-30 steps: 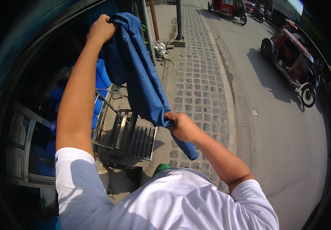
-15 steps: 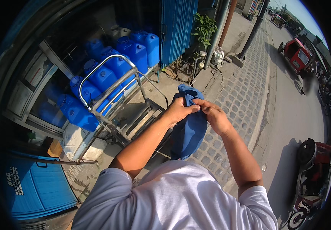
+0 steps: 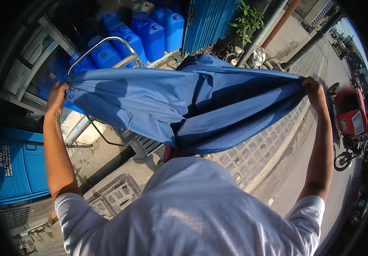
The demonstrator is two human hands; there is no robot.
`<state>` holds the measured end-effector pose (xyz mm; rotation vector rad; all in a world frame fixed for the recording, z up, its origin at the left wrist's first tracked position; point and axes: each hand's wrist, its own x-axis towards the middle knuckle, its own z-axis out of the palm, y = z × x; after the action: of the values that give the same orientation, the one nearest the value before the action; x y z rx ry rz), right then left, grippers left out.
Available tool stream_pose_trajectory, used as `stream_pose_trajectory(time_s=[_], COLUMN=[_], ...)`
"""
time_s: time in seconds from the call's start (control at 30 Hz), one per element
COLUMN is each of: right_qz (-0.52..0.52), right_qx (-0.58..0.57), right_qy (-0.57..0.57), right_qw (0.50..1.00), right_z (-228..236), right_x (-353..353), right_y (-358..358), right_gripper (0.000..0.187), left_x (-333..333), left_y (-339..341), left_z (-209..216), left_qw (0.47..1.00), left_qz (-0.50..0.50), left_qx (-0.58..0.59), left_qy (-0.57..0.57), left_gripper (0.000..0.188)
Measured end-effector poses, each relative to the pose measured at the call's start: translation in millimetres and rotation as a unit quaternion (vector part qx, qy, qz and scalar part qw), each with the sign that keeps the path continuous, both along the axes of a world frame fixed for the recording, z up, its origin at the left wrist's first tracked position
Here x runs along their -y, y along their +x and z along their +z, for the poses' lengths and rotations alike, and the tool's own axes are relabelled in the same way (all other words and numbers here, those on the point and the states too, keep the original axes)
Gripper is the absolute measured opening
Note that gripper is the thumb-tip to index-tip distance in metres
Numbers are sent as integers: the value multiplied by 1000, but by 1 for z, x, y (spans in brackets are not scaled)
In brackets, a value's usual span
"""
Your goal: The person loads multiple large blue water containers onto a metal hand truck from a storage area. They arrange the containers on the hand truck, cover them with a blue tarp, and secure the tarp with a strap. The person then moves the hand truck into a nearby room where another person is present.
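I note the left hand in a closed grip on one end of the blue cloth; the right hand grips the other end. The cloth hangs stretched between them at chest height, above the metal cart. Blue jugs stand behind.

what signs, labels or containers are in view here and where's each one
Blue panel, lower left under the left hand: flat, with a small patch of white lettering.
Blue water jugs, top centre behind the stretched blue garment: boxy, capped.
Plate on the red tricycle, right edge near the right hand: small pale rectangle.
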<state>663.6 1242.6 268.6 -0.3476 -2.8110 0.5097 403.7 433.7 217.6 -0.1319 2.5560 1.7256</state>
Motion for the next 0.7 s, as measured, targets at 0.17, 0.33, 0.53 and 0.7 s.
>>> stream_pose_trajectory(time_s=[0.17,0.33,0.53,0.7], right_qz=[-43,-9,72,-24], right_qx=[-76,-191,-246,-99], right_qy=[178,197,214,161], right_qw=[980,962,943,982], right_z=[35,85,91,33], right_x=[-124,-188,-183,-221], right_y=[-45,-95,-70,-63], right_gripper=[20,25,36,33], left_x=[34,15,2,-97], left_y=[-22,-51,-53,-24], left_z=[48,103,79,-38], left_qw=[983,867,872,999], left_qz=[69,172,157,49], left_qx=[-111,-259,-229,-16], left_qy=[-126,-390,-404,13], left_gripper=[35,43,39,26])
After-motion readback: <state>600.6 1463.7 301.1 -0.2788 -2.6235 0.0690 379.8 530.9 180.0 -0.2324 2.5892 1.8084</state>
